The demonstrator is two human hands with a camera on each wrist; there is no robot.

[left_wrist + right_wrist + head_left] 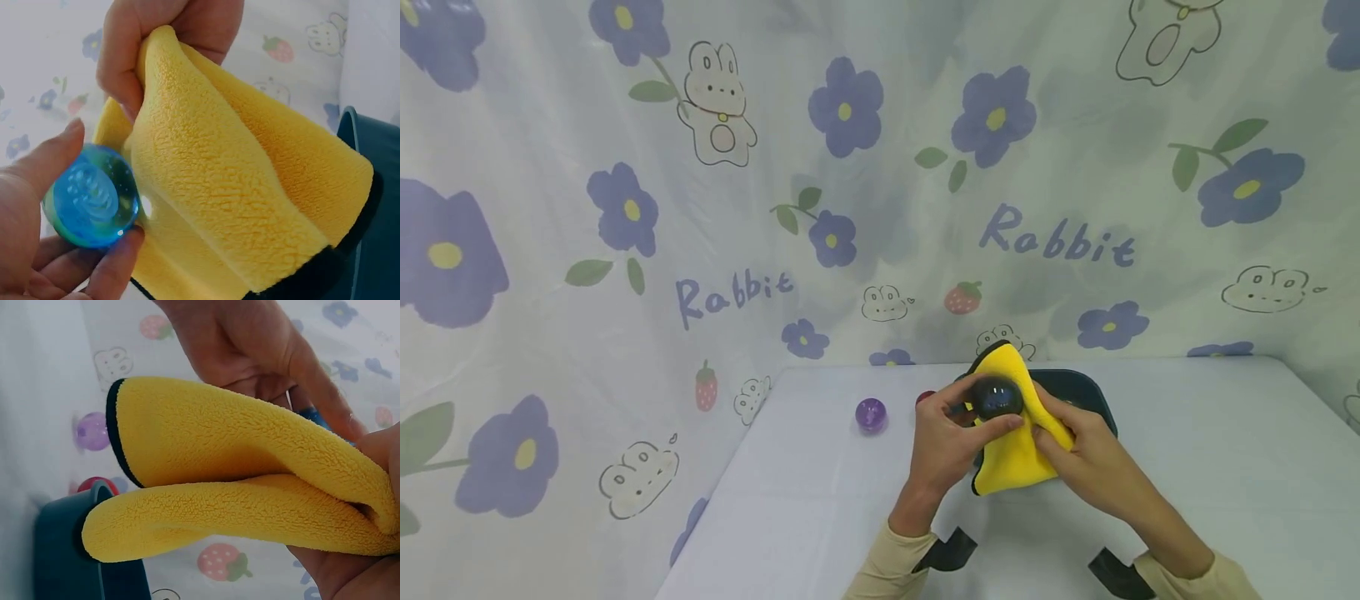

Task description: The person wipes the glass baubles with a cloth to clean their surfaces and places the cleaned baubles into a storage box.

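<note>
A clear blue ball (94, 197) with a swirl inside is held between the thumb and fingers of my left hand (943, 442); it looks dark in the head view. My right hand (1093, 458) grips a yellow plush cloth (206, 169) with black edging. The cloth hangs folded from that hand, right against the ball's side. In the right wrist view the cloth hides most of the ball, leaving only a sliver of blue beside the left fingers.
Behind the hands stands a dark teal bin (1086, 387), partly covered by the cloth. A purple ball (871, 415) lies on the white table (805, 500) to the left. Near the bin is a red ball (98, 485). A printed curtain (887, 192) hangs behind the table.
</note>
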